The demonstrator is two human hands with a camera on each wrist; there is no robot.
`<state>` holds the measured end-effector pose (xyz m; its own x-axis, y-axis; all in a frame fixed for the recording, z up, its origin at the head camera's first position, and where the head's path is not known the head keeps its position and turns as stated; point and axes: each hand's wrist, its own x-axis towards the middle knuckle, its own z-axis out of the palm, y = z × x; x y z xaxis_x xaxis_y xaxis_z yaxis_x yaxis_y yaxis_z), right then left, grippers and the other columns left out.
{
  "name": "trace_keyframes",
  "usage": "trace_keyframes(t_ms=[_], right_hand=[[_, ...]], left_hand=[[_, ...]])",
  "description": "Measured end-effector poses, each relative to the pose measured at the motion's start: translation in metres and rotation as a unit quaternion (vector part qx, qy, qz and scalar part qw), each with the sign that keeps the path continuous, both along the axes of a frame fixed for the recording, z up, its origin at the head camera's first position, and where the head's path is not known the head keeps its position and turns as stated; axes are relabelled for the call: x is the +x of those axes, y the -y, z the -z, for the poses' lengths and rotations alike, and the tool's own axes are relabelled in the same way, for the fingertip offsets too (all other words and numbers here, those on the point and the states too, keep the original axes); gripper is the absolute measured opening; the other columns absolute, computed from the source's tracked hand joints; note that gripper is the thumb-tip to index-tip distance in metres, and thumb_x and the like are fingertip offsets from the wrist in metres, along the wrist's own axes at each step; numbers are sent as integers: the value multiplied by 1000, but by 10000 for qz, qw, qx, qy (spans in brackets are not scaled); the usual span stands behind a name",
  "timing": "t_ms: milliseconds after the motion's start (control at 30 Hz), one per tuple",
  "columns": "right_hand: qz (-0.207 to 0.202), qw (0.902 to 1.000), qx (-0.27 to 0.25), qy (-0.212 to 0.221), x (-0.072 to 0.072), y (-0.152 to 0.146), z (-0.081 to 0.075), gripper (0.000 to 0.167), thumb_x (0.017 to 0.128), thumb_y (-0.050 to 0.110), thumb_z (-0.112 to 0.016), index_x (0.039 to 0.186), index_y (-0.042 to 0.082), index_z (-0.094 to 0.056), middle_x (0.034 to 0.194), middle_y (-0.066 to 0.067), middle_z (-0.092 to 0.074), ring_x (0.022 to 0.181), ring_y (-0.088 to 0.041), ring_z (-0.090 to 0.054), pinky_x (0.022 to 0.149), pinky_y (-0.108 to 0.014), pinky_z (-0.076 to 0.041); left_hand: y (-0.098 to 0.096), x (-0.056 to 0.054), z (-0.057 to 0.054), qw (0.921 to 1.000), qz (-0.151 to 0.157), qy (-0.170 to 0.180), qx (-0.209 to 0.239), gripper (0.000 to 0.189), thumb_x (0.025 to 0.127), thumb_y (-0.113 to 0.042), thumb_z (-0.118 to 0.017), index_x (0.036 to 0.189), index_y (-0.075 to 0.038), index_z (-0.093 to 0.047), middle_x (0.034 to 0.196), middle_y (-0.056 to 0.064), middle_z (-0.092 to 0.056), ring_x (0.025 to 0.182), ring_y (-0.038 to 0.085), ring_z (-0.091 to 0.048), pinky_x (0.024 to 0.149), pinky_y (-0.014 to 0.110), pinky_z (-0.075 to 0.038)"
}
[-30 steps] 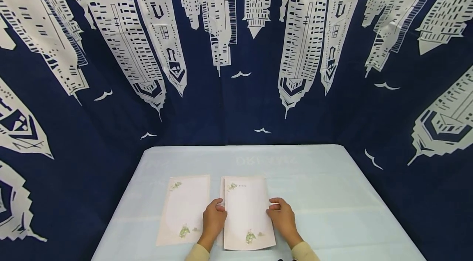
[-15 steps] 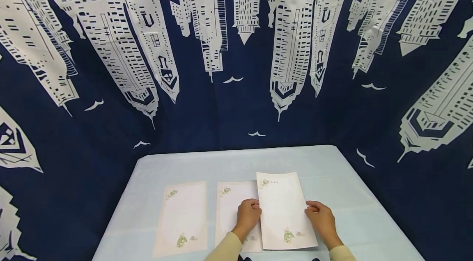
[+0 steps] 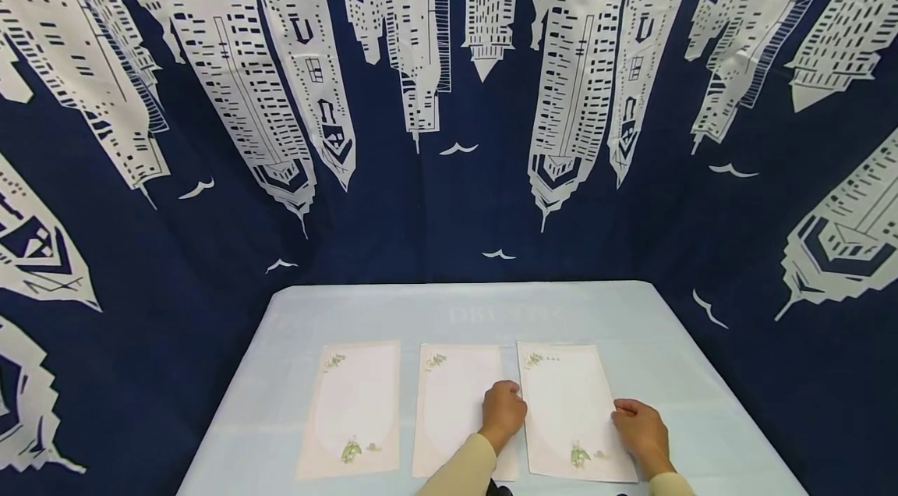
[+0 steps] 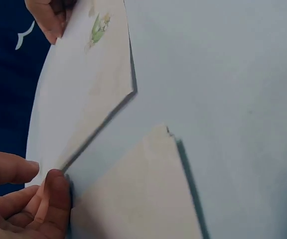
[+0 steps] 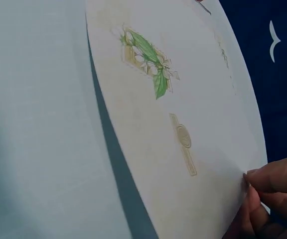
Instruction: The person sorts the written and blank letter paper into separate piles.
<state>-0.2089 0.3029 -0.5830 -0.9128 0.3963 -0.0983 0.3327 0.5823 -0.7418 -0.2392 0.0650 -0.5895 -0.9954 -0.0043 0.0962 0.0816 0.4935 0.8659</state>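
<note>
Three sheets of letter paper with pale pink borders and green floral prints lie side by side on the table. My right hand point(image 3: 641, 434) pinches the right edge of the rightmost sheet point(image 3: 568, 410); in the right wrist view the thumb and fingers point(image 5: 273, 177) meet at its margin, and the sheet bows up slightly. At the same sheet's left edge, my left hand point(image 3: 503, 412) holds the margin between thumb and finger. That hand's forearm crosses over the middle sheet point(image 3: 456, 402), covering its lower right part. Farther left lies the third sheet point(image 3: 358, 402), touched by neither hand.
The table point(image 3: 295, 309) wears a pale blue-white cover with faint lettering near its back edge. A dark blue cloth point(image 3: 421, 239) printed with white buildings and birds hangs behind and at both sides.
Both hands have carried the top sheet rightward off the middle sheet and lowered it to the table at the right. The middle sheet now shows, and the left sheet has stayed put.
</note>
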Motion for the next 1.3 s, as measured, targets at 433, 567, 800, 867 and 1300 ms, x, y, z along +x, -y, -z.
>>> trace_keyframes(t_ms=[433,567,800,867,1300], right_hand=[[-948,9937,392,-459,-5,59,-31,30,93,13,-63,111,-11,-67,93,-13,-71,82,-26,-67,74,-44,-55],[-1323,9889,282,-614,-6,92,-29,25,91,12,-67,106,-8,-70,89,-7,-72,81,-24,-68,74,-43,-56],[-1950,9791,43,-579,-6,146,-21,29,87,13,-72,106,-9,-69,88,-5,-71,79,-21,-68,71,-38,-56],[-2094,9768,49,-441,-7,153,-18,32,87,14,-72,107,-10,-67,89,-8,-71,81,-25,-68,73,-41,-57],[-2274,9725,378,-327,-4,173,-14,37,90,18,-72,115,-8,-66,104,-24,-70,99,-42,-68,85,-54,-55]], left_hand=[[70,4,-13,9963,-255,-722,-381,22,82,-3,-76,104,0,-73,76,0,-64,67,16,-59,61,33,-49],[109,7,-12,9962,-442,-513,-553,29,83,-8,-77,109,2,-72,89,12,-68,80,29,-65,72,44,-53],[155,17,-9,9987,-157,183,-451,48,87,-15,-76,125,11,-62,124,35,-61,118,55,-56,98,65,-45],[158,18,-9,9987,-124,312,-374,49,88,-16,-75,126,11,-61,128,35,-59,122,55,-54,101,65,-42],[156,26,-14,9990,-142,220,-364,43,87,-16,-76,123,6,-66,124,33,-63,118,53,-58,98,63,-46]])
